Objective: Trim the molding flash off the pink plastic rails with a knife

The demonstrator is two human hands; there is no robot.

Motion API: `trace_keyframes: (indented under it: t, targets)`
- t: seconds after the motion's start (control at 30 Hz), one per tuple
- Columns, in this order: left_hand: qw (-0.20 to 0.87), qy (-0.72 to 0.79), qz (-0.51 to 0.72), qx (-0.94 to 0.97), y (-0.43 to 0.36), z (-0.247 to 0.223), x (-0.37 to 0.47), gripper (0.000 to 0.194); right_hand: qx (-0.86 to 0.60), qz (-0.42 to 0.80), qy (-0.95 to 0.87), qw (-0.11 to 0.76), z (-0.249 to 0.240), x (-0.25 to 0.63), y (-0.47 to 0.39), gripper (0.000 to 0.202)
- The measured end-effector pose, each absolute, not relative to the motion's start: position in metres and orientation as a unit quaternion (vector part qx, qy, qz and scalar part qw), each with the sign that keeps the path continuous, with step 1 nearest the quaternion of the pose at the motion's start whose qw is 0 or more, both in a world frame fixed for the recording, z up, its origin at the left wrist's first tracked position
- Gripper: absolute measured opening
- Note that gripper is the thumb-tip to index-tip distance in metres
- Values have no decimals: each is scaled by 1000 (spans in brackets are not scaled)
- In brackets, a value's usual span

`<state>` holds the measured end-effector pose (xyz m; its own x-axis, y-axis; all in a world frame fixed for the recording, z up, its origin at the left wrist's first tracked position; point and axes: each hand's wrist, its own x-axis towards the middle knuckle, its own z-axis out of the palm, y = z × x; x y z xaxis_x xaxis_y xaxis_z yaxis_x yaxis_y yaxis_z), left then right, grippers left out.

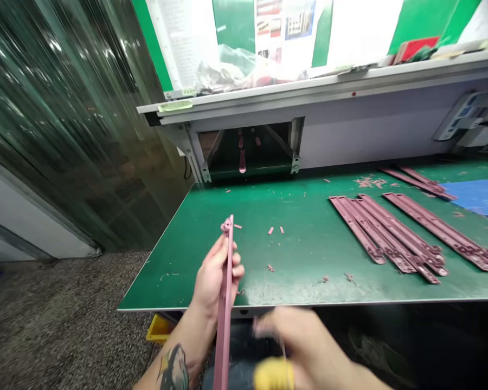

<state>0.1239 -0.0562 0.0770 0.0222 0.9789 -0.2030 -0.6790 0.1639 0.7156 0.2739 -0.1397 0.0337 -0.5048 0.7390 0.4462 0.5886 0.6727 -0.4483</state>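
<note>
My left hand (209, 276) wraps the pink strip (224, 330) across the desk's (179, 244) front edge, presumably to steady it. My right hand (305, 338), blurred, is at a yellow object (273, 374); grip: cannot tell. Other strips (357, 229) lie grouped, perhaps for order.

Curtain (65, 97), clear plastic strips: hangs at ten o'clock. Floor (85, 319), grey, speckled: lies at eight. Table (187, 227), green top: spans centre to three. Shelf (268, 92), pale: runs eleven to two. Board (233, 24), green, with brightly lit papers (360, 32): stands above shelf, twelve o'clock.
</note>
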Motion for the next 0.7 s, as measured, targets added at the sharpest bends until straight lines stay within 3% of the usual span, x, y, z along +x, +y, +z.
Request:
trace_keyframes:
  t: [0.2, 0.43, 0.7]
  targets:
    - [732, 374, 539, 184, -128, 64, 139, 27, -495, 64, -773, 391, 75, 288, -102, 59]
    - [780, 362, 465, 212, -151, 50, 134, 54, -527, 13, -779, 339, 70, 285, -118, 62]
    - [767, 377, 484, 187, -153, 34, 130, 56, -453, -6, -844, 286, 57, 282, -126, 53]
